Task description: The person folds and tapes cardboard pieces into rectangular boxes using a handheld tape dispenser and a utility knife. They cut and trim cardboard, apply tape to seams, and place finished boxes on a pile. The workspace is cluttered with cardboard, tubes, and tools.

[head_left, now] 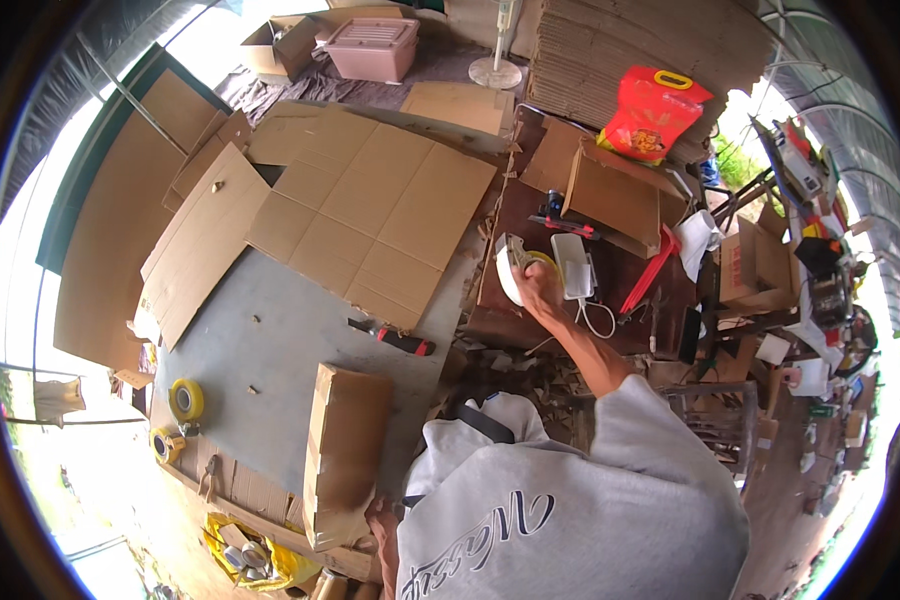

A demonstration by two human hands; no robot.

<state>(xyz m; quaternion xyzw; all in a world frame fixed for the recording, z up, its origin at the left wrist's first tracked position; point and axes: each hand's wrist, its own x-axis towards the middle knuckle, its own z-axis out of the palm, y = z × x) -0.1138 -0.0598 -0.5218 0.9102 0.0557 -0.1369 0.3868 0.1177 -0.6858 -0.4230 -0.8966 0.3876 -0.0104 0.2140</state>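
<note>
My right hand (538, 283) is closed around a white tape dispenser (507, 272) with a yellow roll in it, over the dark red table on the right. Down at the near edge of the grey table, my left hand (384, 522) grips the near corner of a narrow cardboard box (355, 440); its fingers are partly hidden. The box stands on the tabletop, its right side blurred. Beyond it lies a utility knife (404, 341) with a red and black handle. A white device (573, 266) with a cable sits just right of the dispenser.
Flat cardboard sheets (370, 205) cover the far part of the grey table (260, 350). Yellow tape rolls (185, 399) and pliers (209, 476) lie at its left edge. An open carton (610, 195) and a red bag (655, 115) stand far right. Cardboard scraps (500, 372) litter the gap between tables.
</note>
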